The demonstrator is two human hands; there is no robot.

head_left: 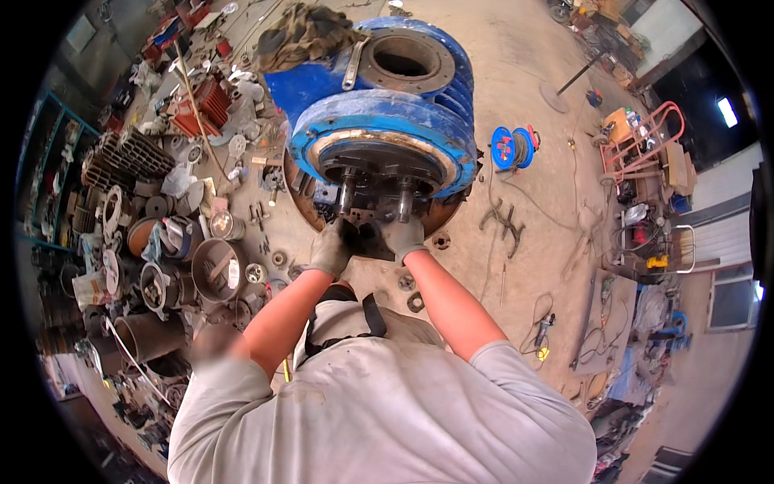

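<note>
In front of me stands a big blue machine housing point(383, 113) with a round open face. Two bare metal shafts, a left shaft point(347, 194) and a right shaft point(405, 198), stick out of it toward me. Just below their ends is a dark, greasy metal plate point(372, 242) with holes. My left hand point(331, 248), in a grey glove blackened at the fingers, is closed on the plate's left side. Gripping the right side is my gloved right hand point(403, 236), close under the right shaft. Both sets of fingertips are partly hidden.
On top of the housing lie a wrench point(352, 64) and a camouflage cloth point(306, 36). A blue cable reel point(514, 148) and a dark metal puller point(503, 226) are on the floor to the right. Metal parts and a large ring point(218, 270) crowd the left.
</note>
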